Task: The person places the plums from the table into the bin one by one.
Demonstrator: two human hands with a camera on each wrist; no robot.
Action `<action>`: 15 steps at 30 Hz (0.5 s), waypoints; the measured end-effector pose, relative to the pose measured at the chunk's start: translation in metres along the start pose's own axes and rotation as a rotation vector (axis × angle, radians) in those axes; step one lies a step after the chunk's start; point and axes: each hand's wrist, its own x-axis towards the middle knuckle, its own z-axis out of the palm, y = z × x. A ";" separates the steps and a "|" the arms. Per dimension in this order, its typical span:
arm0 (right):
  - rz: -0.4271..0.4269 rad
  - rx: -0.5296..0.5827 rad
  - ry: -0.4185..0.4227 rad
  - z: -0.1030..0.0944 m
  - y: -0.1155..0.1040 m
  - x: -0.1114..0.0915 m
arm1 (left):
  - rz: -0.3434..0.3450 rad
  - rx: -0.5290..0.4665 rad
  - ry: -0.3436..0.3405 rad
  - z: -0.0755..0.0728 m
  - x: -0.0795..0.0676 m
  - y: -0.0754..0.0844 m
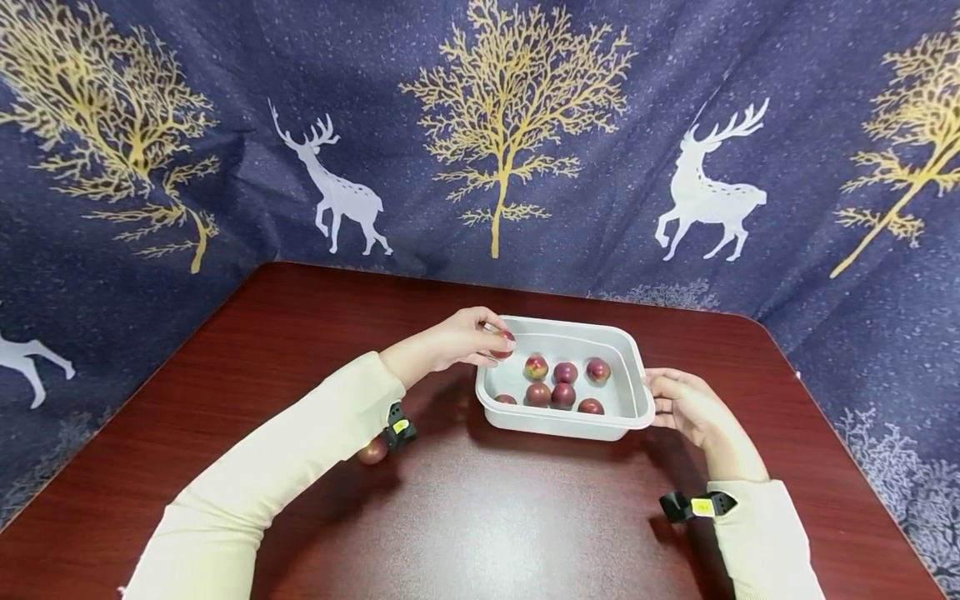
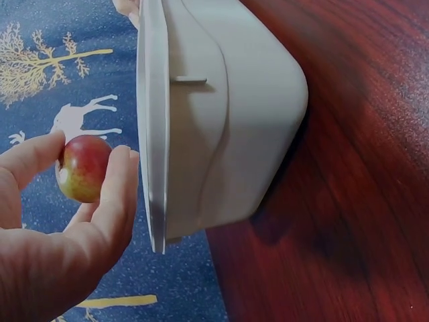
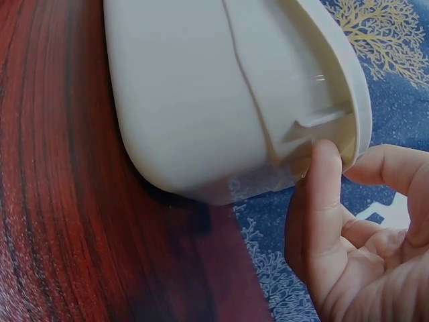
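In the head view, my left hand (image 1: pixel 457 337) pinches a red plum (image 1: pixel 505 343) at the left end of a white plastic tub (image 1: pixel 555 423). The left wrist view shows this plum (image 2: pixel 86 168), red above and yellow-green below, between thumb and fingers beside the tub's rim (image 2: pixel 155 134). Several plums (image 1: pixel 537 394) lie scattered on the tub's floor. At its right end, my right hand (image 1: pixel 688 407) holds the rim. Up close in the right wrist view, the thumb and fingers (image 3: pixel 323 194) grip the edge of the tub (image 3: pixel 194 94).
Another plum (image 1: pixel 372 451) lies on the dark red wooden table (image 1: pixel 450 517), partly behind the left wrist strap (image 1: pixel 399 427). A blue cloth (image 1: pixel 420 183) with gold trees and white deer hangs behind the table's back edge.
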 end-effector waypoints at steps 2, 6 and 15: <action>0.000 0.005 -0.002 0.000 0.000 0.000 | -0.011 0.007 0.006 0.001 0.001 0.001; 0.004 0.012 0.000 -0.001 0.001 0.000 | -0.023 0.022 0.013 0.001 0.002 0.002; 0.011 0.003 0.003 -0.001 0.002 0.002 | -0.041 0.039 0.005 -0.004 0.004 0.000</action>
